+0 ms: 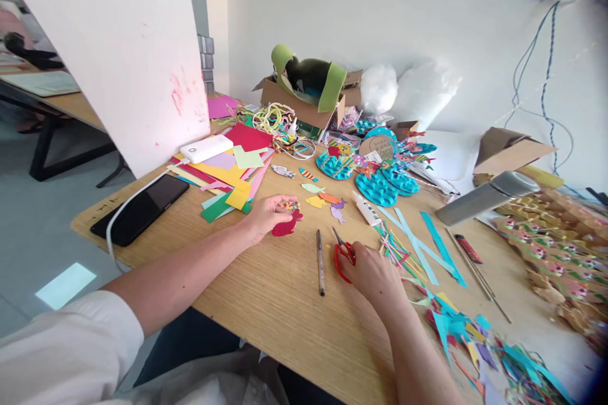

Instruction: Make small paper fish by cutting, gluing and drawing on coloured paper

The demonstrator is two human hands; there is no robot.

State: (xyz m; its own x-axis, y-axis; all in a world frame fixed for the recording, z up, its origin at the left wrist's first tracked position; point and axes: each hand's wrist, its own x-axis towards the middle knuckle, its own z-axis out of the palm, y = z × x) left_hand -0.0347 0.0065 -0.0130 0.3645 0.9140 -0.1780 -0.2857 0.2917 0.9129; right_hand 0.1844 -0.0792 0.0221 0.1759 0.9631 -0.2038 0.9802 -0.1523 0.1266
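My left hand [266, 218] pinches a dark red paper fish [286, 225] together with a small multicoloured patterned piece [291, 205], above the wooden table. Red-handled scissors [342, 259] are under my right hand [373, 269], whose fingers are closed on the handles; the blades point away from me. Between the hands lies a pen [320, 262]. Beyond them are several small paper fish, among them a green one [313, 188], an orange one [329, 198] and a striped one [308, 174]. A white glue bottle [367, 209] lies to their right.
Coloured paper [223, 171], a white power bank [206, 149] and a black phone [140, 210] lie left. Blue craft pieces [380, 183] and a cardboard box [294, 98] stand behind. At right are a metal bottle [487, 196], paper strips [441, 247] and scraps [456, 323].
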